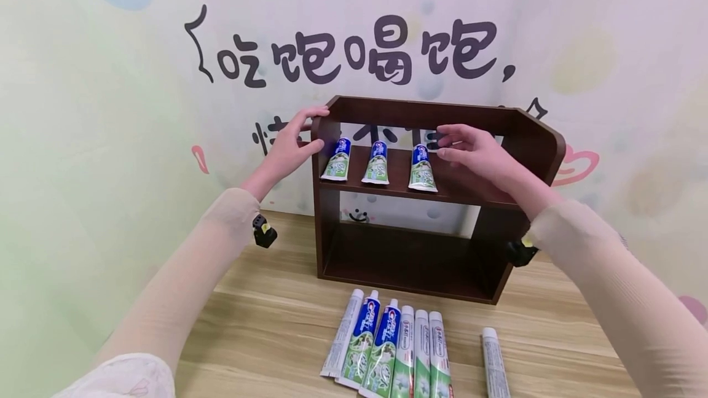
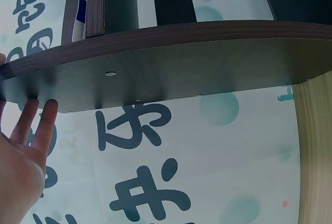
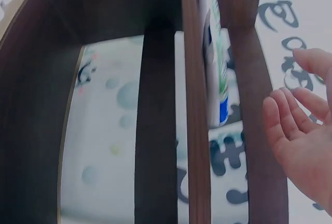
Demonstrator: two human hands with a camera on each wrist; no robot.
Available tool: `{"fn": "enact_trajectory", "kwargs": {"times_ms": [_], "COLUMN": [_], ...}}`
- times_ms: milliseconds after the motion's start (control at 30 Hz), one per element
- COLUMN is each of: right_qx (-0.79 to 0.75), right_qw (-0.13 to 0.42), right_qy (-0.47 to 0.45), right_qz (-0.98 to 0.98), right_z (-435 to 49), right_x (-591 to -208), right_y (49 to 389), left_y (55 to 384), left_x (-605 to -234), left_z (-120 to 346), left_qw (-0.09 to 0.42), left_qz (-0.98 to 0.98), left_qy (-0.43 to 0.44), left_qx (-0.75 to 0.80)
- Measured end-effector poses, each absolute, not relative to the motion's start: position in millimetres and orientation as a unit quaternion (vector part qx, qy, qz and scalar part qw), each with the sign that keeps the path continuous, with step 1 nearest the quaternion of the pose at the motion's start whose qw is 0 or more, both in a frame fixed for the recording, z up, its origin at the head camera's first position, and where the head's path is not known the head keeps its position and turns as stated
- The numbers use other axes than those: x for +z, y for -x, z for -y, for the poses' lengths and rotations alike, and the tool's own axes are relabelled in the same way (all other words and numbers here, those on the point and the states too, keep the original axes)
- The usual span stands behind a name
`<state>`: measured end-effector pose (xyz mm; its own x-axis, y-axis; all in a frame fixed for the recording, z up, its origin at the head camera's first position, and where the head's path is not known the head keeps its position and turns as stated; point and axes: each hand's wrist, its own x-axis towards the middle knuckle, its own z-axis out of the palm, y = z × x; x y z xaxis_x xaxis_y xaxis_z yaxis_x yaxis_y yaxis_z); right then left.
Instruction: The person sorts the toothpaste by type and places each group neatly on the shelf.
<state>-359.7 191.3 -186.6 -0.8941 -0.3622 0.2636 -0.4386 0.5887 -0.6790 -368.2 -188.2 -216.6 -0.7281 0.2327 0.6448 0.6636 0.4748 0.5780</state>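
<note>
My left hand (image 1: 290, 147) is at the upper left corner of the dark brown shelf (image 1: 398, 195). In the left wrist view, extended fingers (image 2: 47, 117) touch the side panel's outer face. My right hand (image 1: 475, 151), holding nothing, hovers just right of a blue-and-green Crest toothpaste tube (image 1: 423, 169), fingers slightly bent. Two matching toothpaste tubes, one in the middle (image 1: 377, 163) and one at the left (image 1: 338, 159), lie on the same upper board, caps toward the back. The right wrist view shows the empty right hand (image 3: 306, 136) beside the shelf's back rail.
On the wooden table (image 1: 265, 306) before the shelf lies a row of several toothpaste tubes, Crest (image 1: 381, 349) and white-and-green (image 1: 439, 352). A whitish tube (image 1: 495, 364) lies apart to their right. A printed curtain (image 1: 354, 11) hangs behind.
</note>
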Motion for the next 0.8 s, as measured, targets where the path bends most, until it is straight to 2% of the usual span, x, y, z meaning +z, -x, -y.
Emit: {"fn": "enact_trajectory", "kwargs": {"times_ms": [233, 533, 800], "right_qx": [0.429, 0.438, 0.433], "right_qw": [0.099, 0.134, 0.165], "right_qy": [-0.229, -0.263, -0.292], "right_qz": [0.868, 0.849, 0.836], "right_z": [-181, -176, -172], "right_x": [-190, -202, -227], "right_y": [331, 301, 282], "left_y": [370, 371, 371], "left_x": [-217, -217, -218], "left_z": [188, 189, 189], "left_qw": [0.255, 0.257, 0.259], "left_qz": [0.824, 0.824, 0.821], "left_qy": [0.274, 0.272, 0.28], "left_qx": [-0.426, -0.426, -0.425]}}
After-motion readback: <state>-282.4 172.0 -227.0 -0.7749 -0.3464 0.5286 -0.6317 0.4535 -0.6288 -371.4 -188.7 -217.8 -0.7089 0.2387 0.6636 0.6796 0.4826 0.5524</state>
